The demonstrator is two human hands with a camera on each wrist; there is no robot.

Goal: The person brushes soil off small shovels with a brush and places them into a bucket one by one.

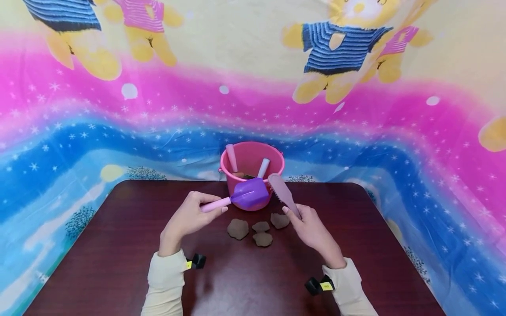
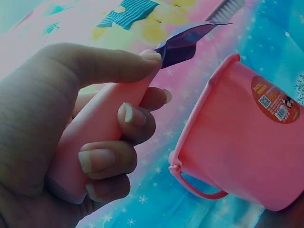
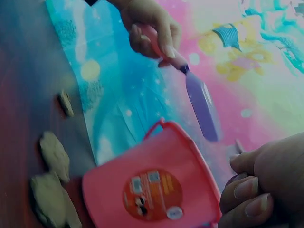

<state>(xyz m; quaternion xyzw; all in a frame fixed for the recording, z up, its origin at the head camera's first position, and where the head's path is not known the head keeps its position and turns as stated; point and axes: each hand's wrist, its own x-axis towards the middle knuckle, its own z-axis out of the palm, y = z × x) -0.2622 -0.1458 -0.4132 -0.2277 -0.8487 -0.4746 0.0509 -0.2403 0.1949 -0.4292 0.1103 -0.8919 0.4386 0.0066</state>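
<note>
My left hand (image 1: 190, 215) grips the pink handle of a small trowel (image 1: 250, 193) with a purple blade. The blade is held up in front of the pink bucket (image 1: 253, 153). In the left wrist view the fingers (image 2: 107, 159) curl round that handle, the thumb lying along it. My right hand (image 1: 312, 226) holds a mauve brush (image 1: 282, 191) by its handle, bristles facing left toward the blade. In the right wrist view the brush is mostly hidden by the hand. Several flat brown lumps (image 1: 238, 229) lie on the table below.
A pink handle (image 1: 231, 158) and a pale lilac handle (image 1: 263, 167) stick up from inside the bucket. The dark red table (image 1: 130, 219) meets a printed cloth (image 1: 189, 101) hanging behind and at the sides. Each wrist wears a small black camera (image 1: 199, 261).
</note>
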